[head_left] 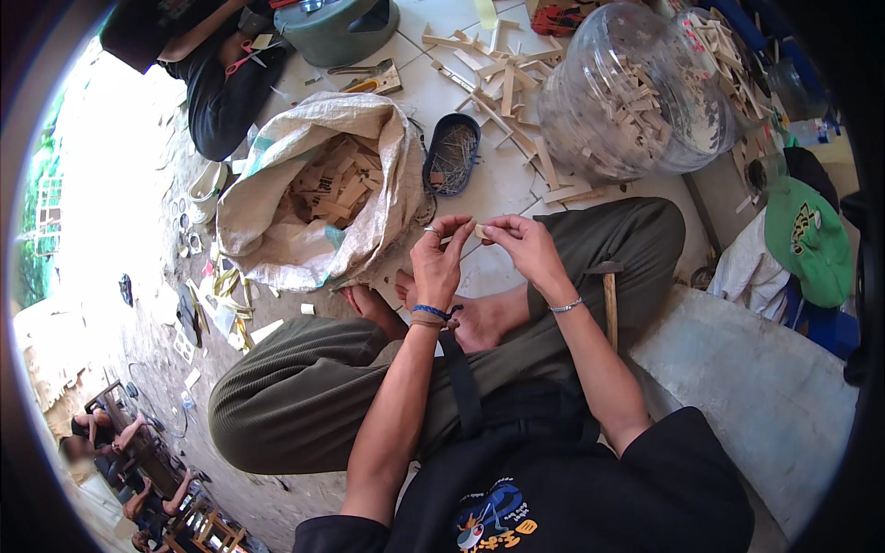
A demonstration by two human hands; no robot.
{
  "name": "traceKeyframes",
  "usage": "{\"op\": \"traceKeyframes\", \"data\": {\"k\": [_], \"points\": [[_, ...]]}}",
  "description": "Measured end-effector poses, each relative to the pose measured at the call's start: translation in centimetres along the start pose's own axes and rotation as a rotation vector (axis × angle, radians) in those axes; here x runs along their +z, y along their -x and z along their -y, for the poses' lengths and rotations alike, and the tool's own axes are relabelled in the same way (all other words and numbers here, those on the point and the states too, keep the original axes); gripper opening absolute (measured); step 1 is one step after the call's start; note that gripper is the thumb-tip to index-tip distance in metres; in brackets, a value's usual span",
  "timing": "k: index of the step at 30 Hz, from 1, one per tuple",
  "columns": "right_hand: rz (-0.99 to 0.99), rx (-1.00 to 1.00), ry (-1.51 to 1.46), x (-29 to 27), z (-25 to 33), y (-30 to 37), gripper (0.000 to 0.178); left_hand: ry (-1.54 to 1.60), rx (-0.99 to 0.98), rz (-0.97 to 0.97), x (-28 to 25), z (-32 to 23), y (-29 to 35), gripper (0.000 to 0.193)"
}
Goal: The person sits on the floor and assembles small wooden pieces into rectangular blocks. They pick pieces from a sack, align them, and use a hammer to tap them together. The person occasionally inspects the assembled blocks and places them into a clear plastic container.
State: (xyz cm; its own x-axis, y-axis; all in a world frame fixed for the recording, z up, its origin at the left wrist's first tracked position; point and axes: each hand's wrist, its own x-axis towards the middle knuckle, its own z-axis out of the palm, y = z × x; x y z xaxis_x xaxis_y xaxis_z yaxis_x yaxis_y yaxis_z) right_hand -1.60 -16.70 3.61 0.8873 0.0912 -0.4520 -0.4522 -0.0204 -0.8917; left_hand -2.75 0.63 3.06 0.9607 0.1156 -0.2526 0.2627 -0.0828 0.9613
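Note:
My left hand [439,251] and my right hand [524,247] meet in front of my crossed legs. Between their fingertips they pinch a small pale wooden piece [480,231], partly hidden by the fingers. Just beyond them, a dark blue oval tray [429,175] holds many thin nails. To the left of my left hand stands an open woven sack [249,217] with small wood pieces [343,189] inside. A hammer [610,309] with a wooden handle lies across my right thigh, beside my right forearm.
Joined wooden strips [509,88] are heaped on the tiles ahead. A large transparent plastic jar [576,138] of wood pieces lies at the right. Pliers [369,85] sit near a green tub [336,32]. Another person has red scissors [244,57]. A green cap [809,241] hangs far right.

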Motion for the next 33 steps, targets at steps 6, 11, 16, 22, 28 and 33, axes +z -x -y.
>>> {"op": "traceKeyframes", "data": {"k": [6, 11, 16, 22, 28, 33], "points": [[0.017, 0.019, 0.063, -0.2, 0.2, -0.1, 0.029, 0.054, -0.002, 0.006, 0.2, 0.3, -0.1, 0.016], [0.021, 0.018, 0.066, -0.1, 0.1, -0.2, 0.029, -0.001, -0.027, 0.034, -0.2, 0.7, -0.2, 0.015], [0.023, 0.015, 0.075, -0.2, 0.0, -0.3, 0.027, 0.027, 0.024, 0.003, 0.0, 0.9, -0.3, 0.013], [0.014, 0.003, 0.051, -0.2, -0.5, -0.4, 0.027, -0.127, 0.122, -0.005, 0.0, 0.1, 0.1, 0.014], [-0.004, -0.046, 0.081, -0.3, -1.0, -0.5, 0.027, -0.356, 0.365, 0.001, 0.1, -1.0, 0.4, 0.013], [-0.004, -0.05, 0.07, -0.3, -1.1, -0.5, 0.027, -0.553, 0.547, 0.021, 0.0, -1.1, 0.2, 0.01]]}}
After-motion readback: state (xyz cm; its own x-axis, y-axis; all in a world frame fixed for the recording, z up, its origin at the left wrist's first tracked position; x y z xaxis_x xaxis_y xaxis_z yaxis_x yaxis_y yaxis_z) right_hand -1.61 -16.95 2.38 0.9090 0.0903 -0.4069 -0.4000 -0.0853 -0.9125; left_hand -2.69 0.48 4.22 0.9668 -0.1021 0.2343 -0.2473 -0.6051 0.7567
